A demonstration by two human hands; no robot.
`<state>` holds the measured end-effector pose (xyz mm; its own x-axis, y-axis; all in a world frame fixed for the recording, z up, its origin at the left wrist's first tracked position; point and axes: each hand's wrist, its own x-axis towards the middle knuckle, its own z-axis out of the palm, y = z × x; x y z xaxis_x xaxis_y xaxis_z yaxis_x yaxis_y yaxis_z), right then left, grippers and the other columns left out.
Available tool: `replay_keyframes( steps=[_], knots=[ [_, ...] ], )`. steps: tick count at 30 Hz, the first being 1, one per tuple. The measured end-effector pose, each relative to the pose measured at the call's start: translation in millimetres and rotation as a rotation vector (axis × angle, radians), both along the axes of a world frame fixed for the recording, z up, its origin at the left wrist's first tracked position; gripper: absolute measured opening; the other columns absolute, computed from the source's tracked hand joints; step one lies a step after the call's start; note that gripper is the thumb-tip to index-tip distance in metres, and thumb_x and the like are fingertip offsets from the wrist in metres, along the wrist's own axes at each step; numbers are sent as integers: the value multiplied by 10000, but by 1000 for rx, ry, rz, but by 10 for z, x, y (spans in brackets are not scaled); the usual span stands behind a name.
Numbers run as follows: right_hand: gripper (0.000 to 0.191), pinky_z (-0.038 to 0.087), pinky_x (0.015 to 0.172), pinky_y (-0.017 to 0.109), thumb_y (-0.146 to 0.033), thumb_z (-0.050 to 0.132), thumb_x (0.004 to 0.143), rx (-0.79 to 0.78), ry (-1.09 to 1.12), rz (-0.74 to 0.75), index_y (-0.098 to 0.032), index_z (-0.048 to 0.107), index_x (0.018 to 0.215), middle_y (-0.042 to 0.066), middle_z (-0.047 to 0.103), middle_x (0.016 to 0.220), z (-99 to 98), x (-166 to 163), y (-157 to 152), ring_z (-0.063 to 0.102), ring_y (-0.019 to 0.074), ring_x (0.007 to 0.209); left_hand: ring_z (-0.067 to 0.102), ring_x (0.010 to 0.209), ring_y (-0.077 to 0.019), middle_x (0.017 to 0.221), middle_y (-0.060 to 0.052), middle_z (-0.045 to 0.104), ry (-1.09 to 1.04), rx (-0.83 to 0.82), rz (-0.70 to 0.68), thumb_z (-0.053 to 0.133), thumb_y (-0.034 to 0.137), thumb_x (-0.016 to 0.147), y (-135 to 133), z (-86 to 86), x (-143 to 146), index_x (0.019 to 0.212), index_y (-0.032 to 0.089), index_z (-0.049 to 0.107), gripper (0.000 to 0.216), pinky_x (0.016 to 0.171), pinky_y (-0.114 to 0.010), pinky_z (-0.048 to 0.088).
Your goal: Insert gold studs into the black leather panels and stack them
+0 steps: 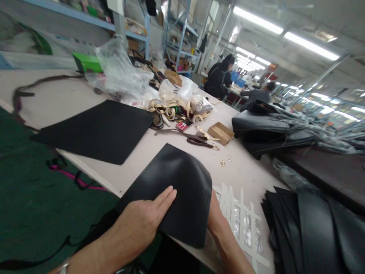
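Note:
A smooth black leather-like panel (182,179) lies at the table's near edge, its right side bent up in a curve. My left hand (151,213) rests on top of it, two fingers stretched out together across the surface and the other fingers out of sight. At the panel's right edge, my right hand (213,213) reaches behind or under it; the fingers are hidden, so I cannot tell how they are placed. Farther left, a flat black sheet (99,131) sticks out past the table edge.
Stacked black panels (310,228) lie at the right, below a pile of black bags (265,129). Small gold-coloured metal pieces (222,163) are near an open cardboard box (221,133). Plastic bags (119,72) and strips clutter the back. White tape strips (242,217) cover part of the table. Two people work beyond.

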<state>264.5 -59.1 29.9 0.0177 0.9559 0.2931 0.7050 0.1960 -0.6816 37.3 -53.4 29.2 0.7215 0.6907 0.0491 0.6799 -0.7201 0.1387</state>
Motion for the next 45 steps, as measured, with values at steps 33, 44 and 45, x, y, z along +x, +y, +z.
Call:
replay_keyframes(
  steps=[33, 44, 45],
  knots=[
    [347, 543, 747, 416, -115, 560, 741, -536, -1048, -430, -33, 749, 1019, 314, 713, 1014, 239, 1102, 1459, 716, 385, 931, 675, 779, -201, 1503, -147, 488, -98, 35, -59, 648, 281, 849, -209, -182, 89, 1390, 96, 506, 589, 638, -365, 547],
    [426, 466, 601, 288, -351, 568, 742, -378, -254, -227, -151, 752, 1070, 41, 709, 685, 349, 793, 938, 644, 191, 638, 610, 844, -211, 1438, -156, 551, -212, 169, -87, 585, 343, 921, -157, -295, 173, 1340, 93, 534, 491, 725, -377, 490],
    [435, 472, 611, 293, -370, 594, 727, -385, -135, -170, -142, 750, 1062, 41, 711, 693, 317, 670, 814, 641, 190, 643, 605, 876, -223, 1455, -168, 530, -217, 150, -85, 620, 408, 896, -174, -297, 154, 1358, 75, 516, 579, 763, -388, 490]
  ],
)
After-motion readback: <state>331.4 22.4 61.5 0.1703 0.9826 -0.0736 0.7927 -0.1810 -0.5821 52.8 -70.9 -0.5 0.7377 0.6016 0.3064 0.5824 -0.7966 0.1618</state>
